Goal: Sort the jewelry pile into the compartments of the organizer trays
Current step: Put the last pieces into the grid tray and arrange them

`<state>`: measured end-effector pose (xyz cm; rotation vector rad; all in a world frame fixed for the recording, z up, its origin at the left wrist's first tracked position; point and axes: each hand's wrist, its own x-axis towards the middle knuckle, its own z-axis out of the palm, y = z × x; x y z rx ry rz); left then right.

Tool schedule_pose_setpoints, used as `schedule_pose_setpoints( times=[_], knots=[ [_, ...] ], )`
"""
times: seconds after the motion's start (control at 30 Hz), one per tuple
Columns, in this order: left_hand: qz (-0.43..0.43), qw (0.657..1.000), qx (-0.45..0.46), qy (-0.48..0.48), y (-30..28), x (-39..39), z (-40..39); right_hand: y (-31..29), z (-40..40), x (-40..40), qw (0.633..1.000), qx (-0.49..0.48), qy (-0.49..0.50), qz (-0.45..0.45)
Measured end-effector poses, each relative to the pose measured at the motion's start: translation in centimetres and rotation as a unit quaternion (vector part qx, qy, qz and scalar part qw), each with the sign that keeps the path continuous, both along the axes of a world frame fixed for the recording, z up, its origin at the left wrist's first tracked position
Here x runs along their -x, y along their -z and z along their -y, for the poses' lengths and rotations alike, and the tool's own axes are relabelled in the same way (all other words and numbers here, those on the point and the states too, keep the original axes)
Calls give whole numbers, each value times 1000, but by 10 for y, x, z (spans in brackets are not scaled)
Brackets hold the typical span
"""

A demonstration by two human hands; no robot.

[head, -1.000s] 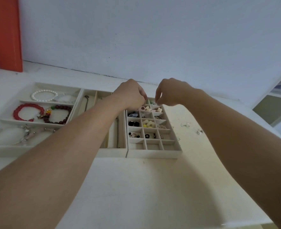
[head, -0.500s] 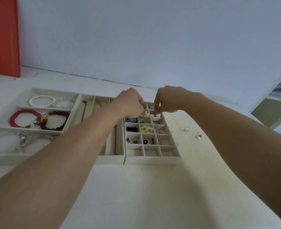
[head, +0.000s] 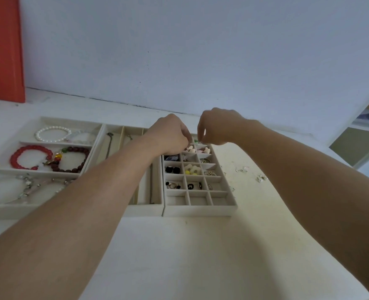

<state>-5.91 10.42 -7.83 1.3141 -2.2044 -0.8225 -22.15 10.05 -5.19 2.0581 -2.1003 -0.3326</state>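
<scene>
Both hands work above the far row of the small-compartment tray (head: pixel 200 207). The right hand (head: pixel 220 126) has its thumb and forefinger pinched together, pointing down; a small green piece (head: pixel 196 140) shows just beneath the fingertips, but whether it is held cannot be told. The left hand (head: pixel 170 135) is curled, knuckles up, fingertips hidden; its contents cannot be told. The target compartment lies directly below the right-hand pinch, so the right hand is the nearer. Unsorted loose pieces (head: pixel 260 178) remain on the table (head: pixel 190 256), right of the tray, well apart from both hands.
</scene>
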Motion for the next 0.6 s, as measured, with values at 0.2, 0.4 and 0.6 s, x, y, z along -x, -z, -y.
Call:
schedule_pose_setpoints(
  times=[0.2, 0.4, 0.6],
  knots=[
    [68, 996, 17, 52, 3, 4, 1, -3, 2, 3, 1000, -20, -13, -3],
    [246, 958, 94, 113, 17, 20, -5, -4, 2, -1, 998, -53, 15, -3],
    [281, 947, 92, 125, 12, 23, -14, -5, 5, -9, 998, -66, 11, -17]
  ],
)
